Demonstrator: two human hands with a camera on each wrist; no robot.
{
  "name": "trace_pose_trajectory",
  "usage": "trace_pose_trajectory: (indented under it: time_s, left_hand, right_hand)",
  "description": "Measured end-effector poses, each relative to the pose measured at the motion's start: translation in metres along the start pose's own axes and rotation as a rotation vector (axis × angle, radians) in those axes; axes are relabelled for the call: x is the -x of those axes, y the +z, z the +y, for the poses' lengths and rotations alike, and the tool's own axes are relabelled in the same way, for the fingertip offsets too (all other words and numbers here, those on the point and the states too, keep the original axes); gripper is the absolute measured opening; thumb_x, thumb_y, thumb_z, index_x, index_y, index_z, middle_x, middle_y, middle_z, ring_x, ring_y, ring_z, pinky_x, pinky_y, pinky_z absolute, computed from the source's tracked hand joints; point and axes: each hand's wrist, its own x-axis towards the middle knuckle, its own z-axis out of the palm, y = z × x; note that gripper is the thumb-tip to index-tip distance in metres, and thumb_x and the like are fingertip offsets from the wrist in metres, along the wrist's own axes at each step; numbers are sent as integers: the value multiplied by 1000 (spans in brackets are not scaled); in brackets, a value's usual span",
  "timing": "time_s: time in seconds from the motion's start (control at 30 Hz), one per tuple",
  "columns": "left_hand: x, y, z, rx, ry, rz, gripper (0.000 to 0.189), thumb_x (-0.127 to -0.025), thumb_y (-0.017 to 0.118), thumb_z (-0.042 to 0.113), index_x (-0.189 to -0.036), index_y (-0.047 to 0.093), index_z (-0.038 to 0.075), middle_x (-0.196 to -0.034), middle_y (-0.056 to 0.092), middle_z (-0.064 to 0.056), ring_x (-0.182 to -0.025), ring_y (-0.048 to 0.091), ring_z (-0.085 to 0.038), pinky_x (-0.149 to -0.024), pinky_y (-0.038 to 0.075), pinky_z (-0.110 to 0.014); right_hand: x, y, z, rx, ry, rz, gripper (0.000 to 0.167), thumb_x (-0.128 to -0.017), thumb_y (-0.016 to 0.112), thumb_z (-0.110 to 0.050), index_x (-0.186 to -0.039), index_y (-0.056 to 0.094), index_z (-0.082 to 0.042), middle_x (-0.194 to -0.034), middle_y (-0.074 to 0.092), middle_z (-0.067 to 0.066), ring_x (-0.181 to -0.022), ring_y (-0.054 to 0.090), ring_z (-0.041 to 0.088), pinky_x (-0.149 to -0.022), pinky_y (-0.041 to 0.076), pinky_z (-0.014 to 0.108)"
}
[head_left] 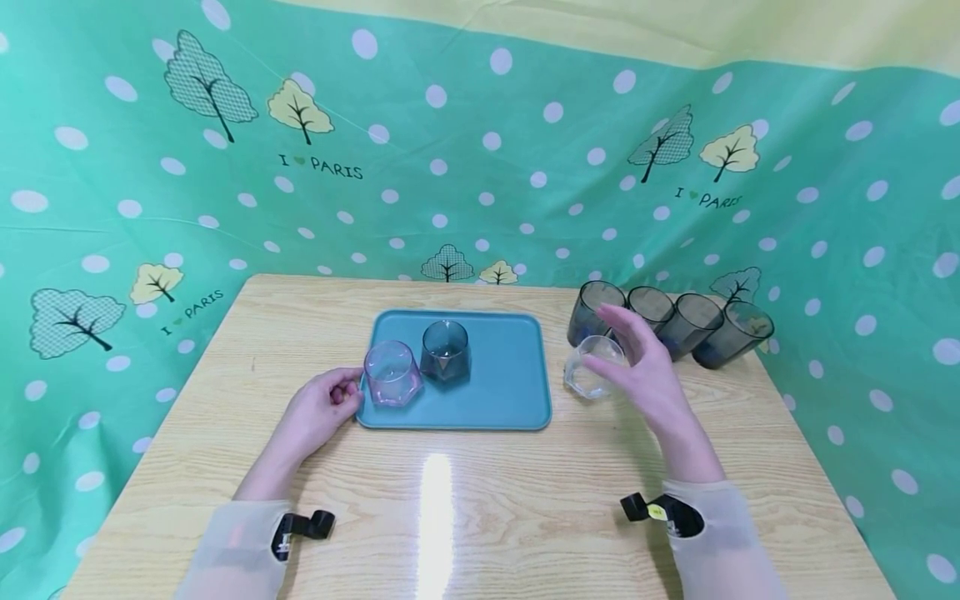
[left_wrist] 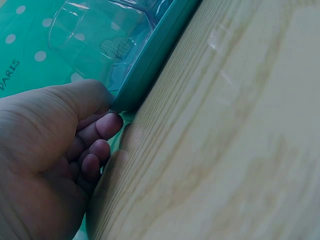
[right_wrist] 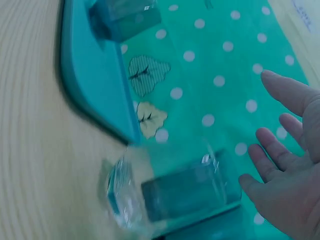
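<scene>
My left hand (head_left: pixel 321 410) pinches the near-left edge of the blue tray (head_left: pixel 502 408) between thumb and index finger, its other fingers curled below the rim. On the tray's left part stand a pinkish clear glass (head_left: pixel 393 375) and, beside it, a smoky grey glass (head_left: pixel 446 354), both with faceted bases. To the right of the tray, a colourless glass (head_left: pixel 588 371) of similar shape stands on the table. My right hand (head_left: pixel 645 367) is held over its right side, thumb and fingers spread wide; the right wrist view shows the fingers apart from the glass (right_wrist: pixel 170 190).
Several tall dark glasses (head_left: pixel 686 325) stand in a row at the back right of the wooden table (head_left: pixel 540 508), just behind the right hand. A green dotted cloth (head_left: pixel 480 175) hangs behind the table and along its sides.
</scene>
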Motion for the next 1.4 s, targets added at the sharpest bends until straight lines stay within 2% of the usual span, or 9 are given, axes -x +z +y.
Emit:
trace_pose_trajectory:
  time_s: [0.13, 0.4, 0.77, 1.0, 1.2, 1.4]
  left_hand:
    - [0, 0, 0, -2, -4, -1, 40, -103, 72, 7, -141, 70, -4, -102, 69, -5, -91, 60, -20, -80, 49, -29]
    - [0, 0, 1, 4, 1, -3, 40, -102, 72, 7, -141, 70, -5, -101, 69, -5, -90, 60, -20, -79, 49, -28]
    - [0, 0, 0, -1, -9, -1, 40, -103, 71, 7, -141, 70, -5, -102, 68, -6, -91, 60, -20, -79, 49, -28]
    - [0, 0, 0, -7, -5, 1, 40, -103, 71, 7, -141, 70, -5, -102, 68, -6, -91, 60, -20, -80, 49, -29]
    - [-1, 0, 0, -6, -4, -2, 40, -103, 71, 7, -141, 70, -4, -102, 69, -6, -91, 60, -20, -80, 50, -30]
    - [-1, 0, 1, -7, 0, -3, 40, -103, 71, 7, -141, 70, -4, -103, 69, -5, -92, 60, -20, -81, 49, -30]
  right_hand:
    - [-4, 12, -9, -5, -35, -29, 79, -96, 86, -4, -164, 48, -7, -166, 50, 11, -159, 38, 24, -128, 26, 25]
    - [-10, 38, -20, -22, -36, -98, 79, -95, 88, -7, -164, 50, -12, -166, 51, 6, -159, 38, 20, -132, 22, 41]
    - [-20, 78, -27, -59, -71, -207, 81, -94, 89, -8, -164, 50, -15, -165, 51, -2, -157, 40, 19, -131, 27, 39]
    - [-27, 102, -23, -39, -76, -241, 84, -93, 91, -9, -165, 49, -18, -167, 49, 2, -156, 43, 22, -128, 33, 42]
    - [-35, 119, -17, -43, -81, -272, 86, -93, 91, -11, -166, 47, -18, -168, 47, 3, -154, 43, 18, -128, 33, 39]
    - [-42, 131, -12, -36, -58, -292, 90, -92, 93, -14, -168, 45, -18, -168, 47, 1, -155, 42, 21, -128, 33, 47]
